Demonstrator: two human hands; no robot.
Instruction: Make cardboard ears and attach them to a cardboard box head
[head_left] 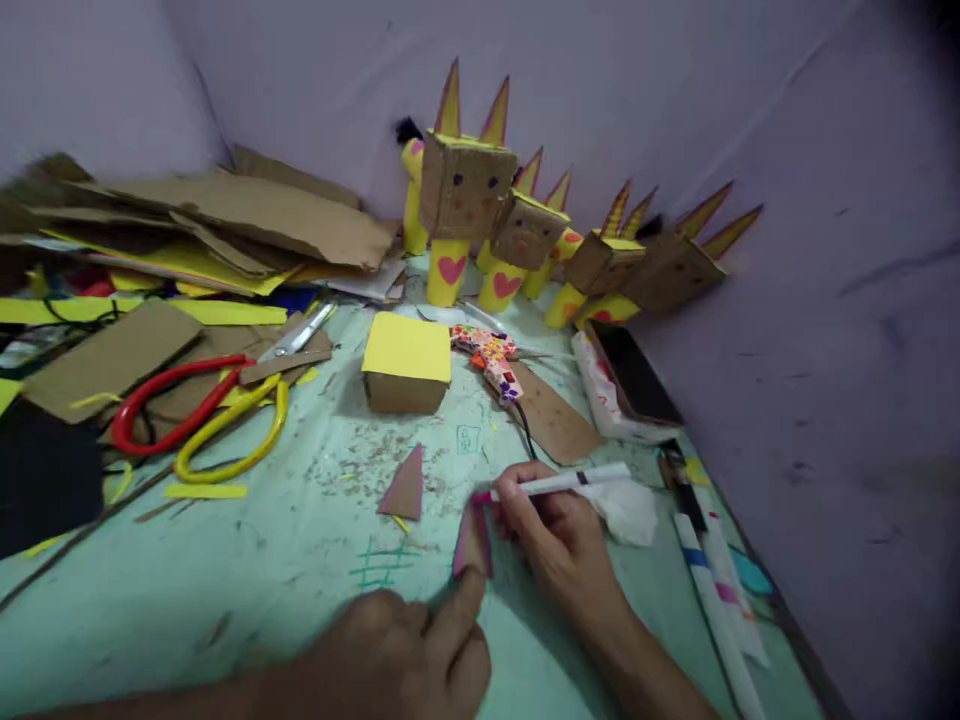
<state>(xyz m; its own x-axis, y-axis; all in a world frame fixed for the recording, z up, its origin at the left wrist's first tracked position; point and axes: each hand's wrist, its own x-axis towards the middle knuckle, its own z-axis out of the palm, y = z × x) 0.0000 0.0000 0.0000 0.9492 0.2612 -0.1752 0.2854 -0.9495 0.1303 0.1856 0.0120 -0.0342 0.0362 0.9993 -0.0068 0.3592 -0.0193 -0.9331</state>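
Note:
A white marker (611, 474) with a pink tip is pinched in my right hand (566, 535). Its tip touches the upper end of a small cardboard triangle (472, 535) edged in pink. My left hand (420, 640) holds this triangle against the table with the index fingertip on its base, the other fingers curled. A second pink-edged cardboard triangle (406, 485) lies apart, to the left. Behind it stands a small cardboard box (406, 393) with a yellow top. A flower-patterned glue gun (491, 358) rests on the table to the right of the box.
Scissors with red and yellow handles (281, 425) lie left, before stacked cardboard (285, 215). Several box-headed, horned figures (466, 190) stand along the wall. A phone (634, 370) on a white box, crumpled tissue (626, 510) and more markers (720, 620) are at right.

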